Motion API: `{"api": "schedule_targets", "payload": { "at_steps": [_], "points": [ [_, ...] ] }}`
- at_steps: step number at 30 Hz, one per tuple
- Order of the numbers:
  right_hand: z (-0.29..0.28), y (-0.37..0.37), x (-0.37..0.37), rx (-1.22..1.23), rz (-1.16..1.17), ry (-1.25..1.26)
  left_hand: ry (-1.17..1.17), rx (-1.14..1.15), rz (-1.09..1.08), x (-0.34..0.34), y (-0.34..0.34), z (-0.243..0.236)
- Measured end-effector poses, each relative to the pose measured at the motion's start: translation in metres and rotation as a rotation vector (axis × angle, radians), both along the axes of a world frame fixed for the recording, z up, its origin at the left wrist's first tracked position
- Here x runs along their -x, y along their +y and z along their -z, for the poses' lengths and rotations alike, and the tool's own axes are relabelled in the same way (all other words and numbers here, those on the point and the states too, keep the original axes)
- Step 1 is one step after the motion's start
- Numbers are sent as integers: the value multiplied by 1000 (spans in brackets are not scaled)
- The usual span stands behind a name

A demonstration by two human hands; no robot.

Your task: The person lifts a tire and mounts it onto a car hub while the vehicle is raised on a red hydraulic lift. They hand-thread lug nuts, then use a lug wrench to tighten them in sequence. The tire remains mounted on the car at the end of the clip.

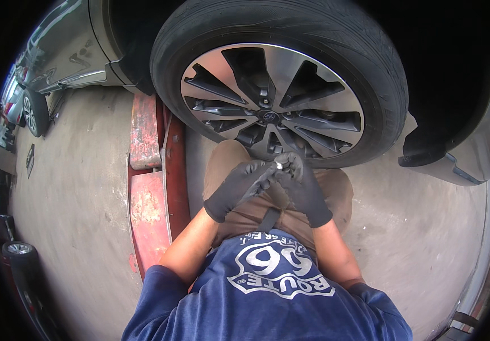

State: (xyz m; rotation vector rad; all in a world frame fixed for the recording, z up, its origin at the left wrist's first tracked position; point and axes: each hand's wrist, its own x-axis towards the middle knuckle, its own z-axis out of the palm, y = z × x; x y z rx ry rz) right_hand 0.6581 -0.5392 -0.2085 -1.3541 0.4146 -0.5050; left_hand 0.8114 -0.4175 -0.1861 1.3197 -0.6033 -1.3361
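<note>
Dark grey gloves (318, 215) cover both my hands, which meet at the centre of the frame, just below the hub of an alloy wheel (277, 65). My left forearm (191, 244) slants up and to the right from a short blue sleeve (162, 290) at the lower left of centre, and my left hand (236, 184) points its fingers across toward the other one. My right forearm (336, 250) leans up and leftward from the lower right, with my right hand (302, 184) bent inward at the wrist, fingers curled and thumb brought up to meet them. Between that thumb and forefinger I have a small silvery piece (279, 166) pinched, mid-frame; only a bright bit of it shows, so I cannot make out its full shape. My left fingertips lie close together right at it, but whether they grip it too I cannot tell. Below and around the hands my brown trousers (222, 162) show, knees bent. Along the top, the tyre (378, 85) is cut off by the frame's edge, and its bottom is partly hidden behind my hands; the wheel arch (455, 102) at the upper right sinks into black. Left of centre, a red metal beam (149, 199) runs down out of sight behind my left arm.
</note>
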Motion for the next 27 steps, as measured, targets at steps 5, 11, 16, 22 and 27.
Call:
{"api": "schedule_targets", "payload": {
  "at_steps": [5,11,16,22,27],
  "points": [
    [39,-20,-52,-213,513,-87,-78,53,-202,-3,-12,35],
    [42,-42,-105,150,897,-105,-378,-79,-86,-18,15,76],
    [34,-32,-116,207,981,18,-270,-117,-3,-16,37,88],
    [22,-27,-122,302,1044,93,-240,-156,59,-27,41,93],
    [32,-29,-135,82,1084,-36,-194,-59,57,-34,46,99]
  ]
}}
